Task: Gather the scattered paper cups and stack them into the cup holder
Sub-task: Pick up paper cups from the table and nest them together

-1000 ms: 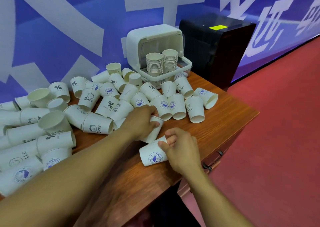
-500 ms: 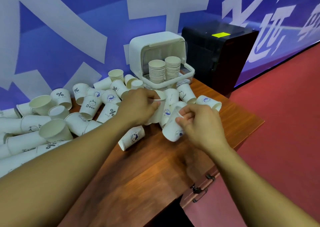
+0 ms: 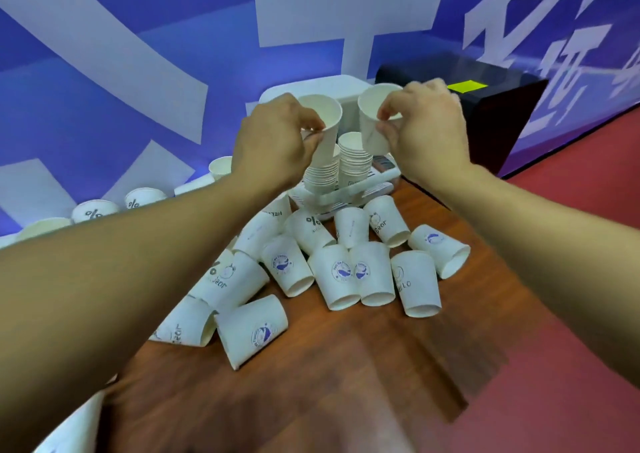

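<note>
Paper cups [image 3: 343, 272] lay tipped over in a heap on the wooden table [image 3: 346, 383], and two stacks [image 3: 353, 162] sat in the white cup holder [image 3: 346, 196] at the back. Blue banner wall [image 3: 104, 72] behind, red floor [image 3: 588, 182] off to the right, black box [image 3: 502, 113] beside the holder. My left hand [image 3: 277, 141] pinched one upright cup [image 3: 323, 120] above the stacks, and my right hand [image 3: 426, 130] pinched a second cup [image 3: 370, 127] by its rim.
</note>
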Demonstrator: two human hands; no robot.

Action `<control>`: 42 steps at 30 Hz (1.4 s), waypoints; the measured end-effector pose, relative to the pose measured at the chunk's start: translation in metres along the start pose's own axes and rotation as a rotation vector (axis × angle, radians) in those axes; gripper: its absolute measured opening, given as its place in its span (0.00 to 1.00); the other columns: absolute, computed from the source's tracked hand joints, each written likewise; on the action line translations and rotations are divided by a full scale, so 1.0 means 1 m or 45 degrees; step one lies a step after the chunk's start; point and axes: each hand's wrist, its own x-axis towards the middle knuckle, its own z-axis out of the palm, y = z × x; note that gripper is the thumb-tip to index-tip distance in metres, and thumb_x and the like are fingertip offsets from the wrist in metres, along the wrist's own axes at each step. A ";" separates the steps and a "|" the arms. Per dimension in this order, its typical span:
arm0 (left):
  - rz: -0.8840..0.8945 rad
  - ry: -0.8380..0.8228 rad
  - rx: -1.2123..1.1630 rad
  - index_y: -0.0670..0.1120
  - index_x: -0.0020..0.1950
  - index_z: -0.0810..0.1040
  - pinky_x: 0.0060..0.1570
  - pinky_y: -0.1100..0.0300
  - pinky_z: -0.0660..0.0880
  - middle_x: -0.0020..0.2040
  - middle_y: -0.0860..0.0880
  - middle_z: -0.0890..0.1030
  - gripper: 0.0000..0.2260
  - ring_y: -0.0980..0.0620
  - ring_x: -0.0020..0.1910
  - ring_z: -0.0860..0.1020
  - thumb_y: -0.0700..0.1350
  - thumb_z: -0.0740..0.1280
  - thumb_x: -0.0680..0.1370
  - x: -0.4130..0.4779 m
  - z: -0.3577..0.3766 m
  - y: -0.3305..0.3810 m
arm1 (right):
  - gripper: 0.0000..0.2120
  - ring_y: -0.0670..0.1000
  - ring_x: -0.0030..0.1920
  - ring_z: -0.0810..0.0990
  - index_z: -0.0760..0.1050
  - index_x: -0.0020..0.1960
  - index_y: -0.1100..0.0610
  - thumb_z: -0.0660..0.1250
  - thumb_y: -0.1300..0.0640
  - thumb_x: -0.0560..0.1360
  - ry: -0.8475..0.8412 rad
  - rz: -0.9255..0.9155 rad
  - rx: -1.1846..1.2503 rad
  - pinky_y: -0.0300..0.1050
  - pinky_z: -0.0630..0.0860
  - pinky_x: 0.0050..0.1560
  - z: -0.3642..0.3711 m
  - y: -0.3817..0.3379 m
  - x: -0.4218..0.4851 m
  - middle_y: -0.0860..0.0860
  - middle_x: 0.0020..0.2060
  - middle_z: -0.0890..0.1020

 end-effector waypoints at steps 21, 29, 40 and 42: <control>0.081 -0.088 0.182 0.53 0.61 0.82 0.49 0.51 0.75 0.57 0.46 0.83 0.12 0.40 0.54 0.79 0.47 0.62 0.81 0.034 0.075 -0.034 | 0.11 0.56 0.49 0.81 0.81 0.57 0.54 0.64 0.53 0.80 -0.309 -0.022 0.148 0.55 0.79 0.55 0.105 0.028 0.042 0.54 0.51 0.84; 0.013 -0.223 0.229 0.53 0.61 0.82 0.51 0.49 0.77 0.56 0.46 0.84 0.15 0.40 0.52 0.80 0.39 0.63 0.80 0.025 0.096 -0.042 | 0.12 0.58 0.46 0.80 0.81 0.57 0.52 0.60 0.55 0.81 -0.482 -0.016 0.129 0.57 0.80 0.51 0.113 0.025 0.034 0.55 0.49 0.83; 0.022 -0.207 0.245 0.53 0.63 0.81 0.53 0.51 0.75 0.59 0.47 0.82 0.14 0.43 0.55 0.79 0.40 0.63 0.81 0.024 0.104 -0.047 | 0.12 0.62 0.44 0.81 0.81 0.52 0.56 0.60 0.56 0.78 -0.392 0.021 0.150 0.58 0.80 0.48 0.133 0.029 0.023 0.58 0.45 0.84; 0.036 -0.213 0.269 0.53 0.64 0.80 0.53 0.51 0.75 0.60 0.46 0.82 0.14 0.42 0.56 0.79 0.41 0.62 0.81 0.022 0.104 -0.046 | 0.13 0.62 0.44 0.81 0.81 0.52 0.57 0.59 0.55 0.78 -0.366 0.022 0.155 0.59 0.80 0.47 0.136 0.028 0.018 0.58 0.44 0.84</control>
